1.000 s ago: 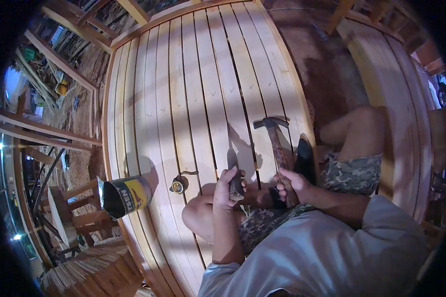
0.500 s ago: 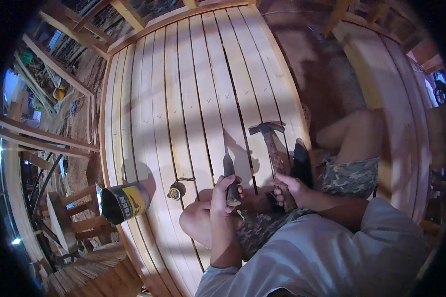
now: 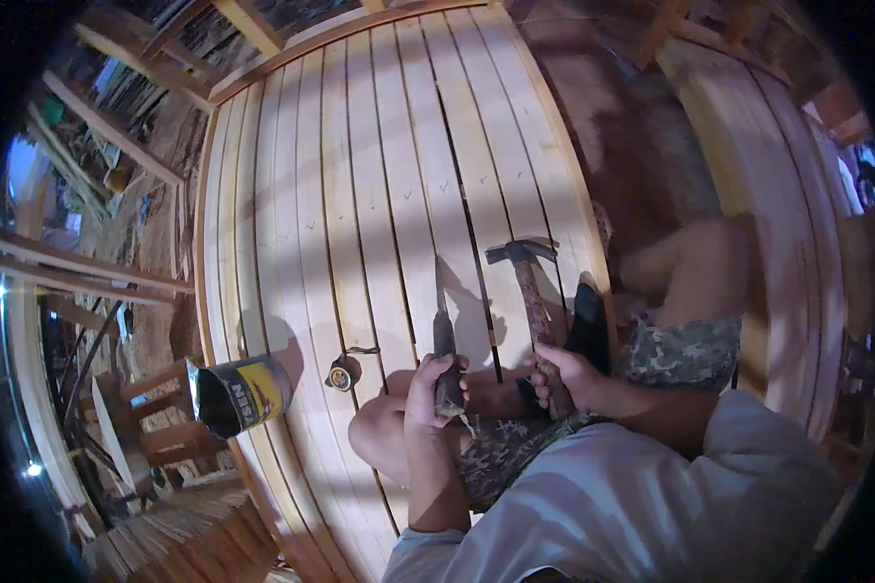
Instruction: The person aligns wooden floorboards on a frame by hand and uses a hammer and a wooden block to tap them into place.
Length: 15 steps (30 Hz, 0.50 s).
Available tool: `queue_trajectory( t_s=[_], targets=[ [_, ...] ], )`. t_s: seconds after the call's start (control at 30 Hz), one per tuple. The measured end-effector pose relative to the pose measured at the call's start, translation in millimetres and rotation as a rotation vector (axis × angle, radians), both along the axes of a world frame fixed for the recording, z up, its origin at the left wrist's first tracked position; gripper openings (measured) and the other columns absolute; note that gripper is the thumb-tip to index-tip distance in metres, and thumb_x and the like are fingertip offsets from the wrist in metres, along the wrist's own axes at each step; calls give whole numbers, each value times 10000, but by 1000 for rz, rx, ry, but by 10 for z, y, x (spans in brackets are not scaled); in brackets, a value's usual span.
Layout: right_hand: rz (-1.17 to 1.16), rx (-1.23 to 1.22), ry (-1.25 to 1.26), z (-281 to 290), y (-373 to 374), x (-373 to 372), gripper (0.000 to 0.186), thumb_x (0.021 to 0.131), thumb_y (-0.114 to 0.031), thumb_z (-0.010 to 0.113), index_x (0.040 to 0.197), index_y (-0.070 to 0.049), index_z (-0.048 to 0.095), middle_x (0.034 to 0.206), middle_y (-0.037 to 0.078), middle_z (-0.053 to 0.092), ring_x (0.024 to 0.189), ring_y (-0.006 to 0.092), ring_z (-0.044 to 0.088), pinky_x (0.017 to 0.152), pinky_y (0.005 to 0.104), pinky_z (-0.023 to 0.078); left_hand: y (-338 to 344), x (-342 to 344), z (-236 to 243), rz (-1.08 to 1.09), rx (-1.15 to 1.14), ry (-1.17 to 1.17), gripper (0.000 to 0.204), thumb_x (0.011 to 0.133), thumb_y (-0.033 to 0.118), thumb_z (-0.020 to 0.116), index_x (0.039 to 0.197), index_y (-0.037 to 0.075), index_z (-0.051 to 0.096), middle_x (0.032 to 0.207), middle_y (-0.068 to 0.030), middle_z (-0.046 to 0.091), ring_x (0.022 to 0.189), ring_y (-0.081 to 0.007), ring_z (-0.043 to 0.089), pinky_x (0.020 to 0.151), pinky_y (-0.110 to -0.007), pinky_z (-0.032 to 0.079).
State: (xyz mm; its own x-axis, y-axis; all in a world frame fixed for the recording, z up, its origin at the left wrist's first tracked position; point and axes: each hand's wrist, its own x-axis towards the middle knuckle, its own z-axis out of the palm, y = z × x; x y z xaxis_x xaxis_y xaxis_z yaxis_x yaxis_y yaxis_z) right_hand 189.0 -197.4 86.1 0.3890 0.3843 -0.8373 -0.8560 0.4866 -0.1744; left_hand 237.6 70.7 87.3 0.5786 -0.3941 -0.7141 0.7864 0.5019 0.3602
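My left hand [image 3: 435, 391] is wrapped round the dark handle of a chisel [image 3: 443, 335], whose narrow blade points away from me over the slats. The handle's rough, pale butt sticks out at the near side of the fist. My right hand [image 3: 564, 377] grips a claw hammer [image 3: 530, 291] by its worn wooden handle, head at the far end. Both tools are held apart, roughly side by side, in front of my crossed legs. Beneath them lies a platform of pale wooden slats [image 3: 360, 223] with small pencil ticks across several boards.
A small round yellow-and-black tape measure [image 3: 339, 378] with a cord lies left of my left knee. Farther left, an open black-and-yellow can [image 3: 248, 396] lies on its side near the platform edge. A wooden bench [image 3: 739, 146] stands right, stacked thin wood pieces [image 3: 180, 534] lower left.
My left hand has shifted slightly left with the chisel. My right hand and the hammer have moved only a little to the left. The other things look unchanged.
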Motion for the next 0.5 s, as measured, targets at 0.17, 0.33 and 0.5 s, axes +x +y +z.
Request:
queue_trajectory(
  t_s=[0.17,0.33,0.5],
  targets=[
    [-36,69,63,5,-33,87,331,995,-461,523,1073,-142,570,725,16,569,588,199,549,602,421,488,-72,7,-3,40,83,-10,300,925,275,623,1013,-7,571,717,-106,619,540,-189,629,445,-293,560],
    [26,-43,24,28,102,172,205,967,-342,569,1004,-141,581,743,33,581,605,204,573,559,405,494,-9,13,40,58,118,15,281,933,230,608,1043,-19,541,824,-140,649,583,-194,641,479,-308,574],
    [282,-530,-418,100,279,469,165,919,-190,613,1008,-69,544,700,39,563,562,160,579,469,337,477,-40,57,100,56,65,23,200,944,184,595,1007,21,497,748,-116,618,590,-209,634,504,-330,552]
  ],
)
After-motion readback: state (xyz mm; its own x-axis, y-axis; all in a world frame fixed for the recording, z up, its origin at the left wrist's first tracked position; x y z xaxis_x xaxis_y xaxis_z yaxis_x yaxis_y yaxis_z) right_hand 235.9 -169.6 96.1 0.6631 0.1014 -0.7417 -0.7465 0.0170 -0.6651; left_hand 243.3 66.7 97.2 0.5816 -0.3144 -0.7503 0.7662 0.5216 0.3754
